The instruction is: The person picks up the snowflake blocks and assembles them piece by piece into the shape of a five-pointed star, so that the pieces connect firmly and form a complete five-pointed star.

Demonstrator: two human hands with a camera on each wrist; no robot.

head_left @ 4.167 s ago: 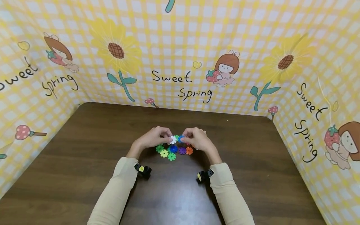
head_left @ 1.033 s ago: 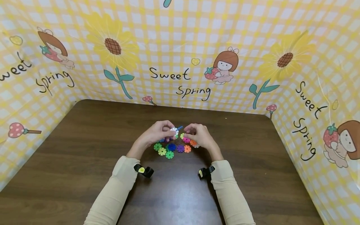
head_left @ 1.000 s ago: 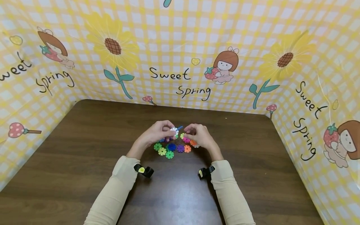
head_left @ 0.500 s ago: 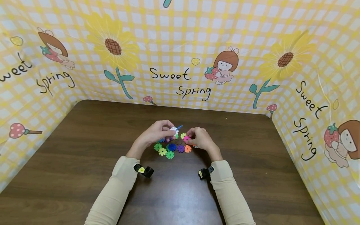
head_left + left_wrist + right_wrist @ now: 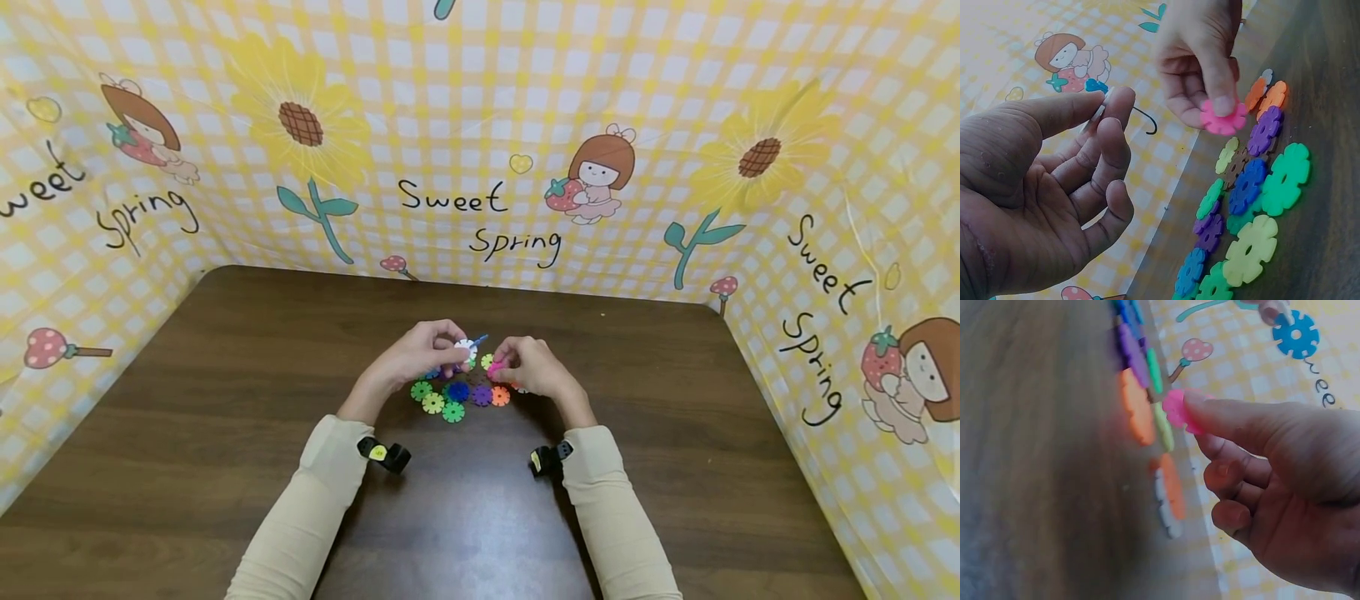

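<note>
My left hand (image 5: pixel 418 354) pinches a white notched disc (image 5: pixel 465 347) between thumb and index finger, its other fingers loosely bent. A blue notched disc (image 5: pixel 1297 334) is slotted into the white one and sticks out at an angle toward the right. My right hand (image 5: pixel 536 371) pinches a pink notched disc (image 5: pixel 1222 117) between thumb and fingertips, to the right of the joined pair and apart from it. In the left wrist view the pink disc shows above the loose discs on the table.
Several loose notched discs lie below the hands: green (image 5: pixel 1286 176), dark blue (image 5: pixel 1247 186), purple (image 5: pixel 482 395), orange (image 5: pixel 500 396) and pale yellow (image 5: pixel 1250 251) among them. A checked cloth (image 5: pixel 450 108) walls the brown table (image 5: pixel 450 508) at the back and sides.
Earlier both hands held the white and blue discs; the right hand then let go, leaving the joined pair in the left hand. It has since picked the pink disc off the table.
</note>
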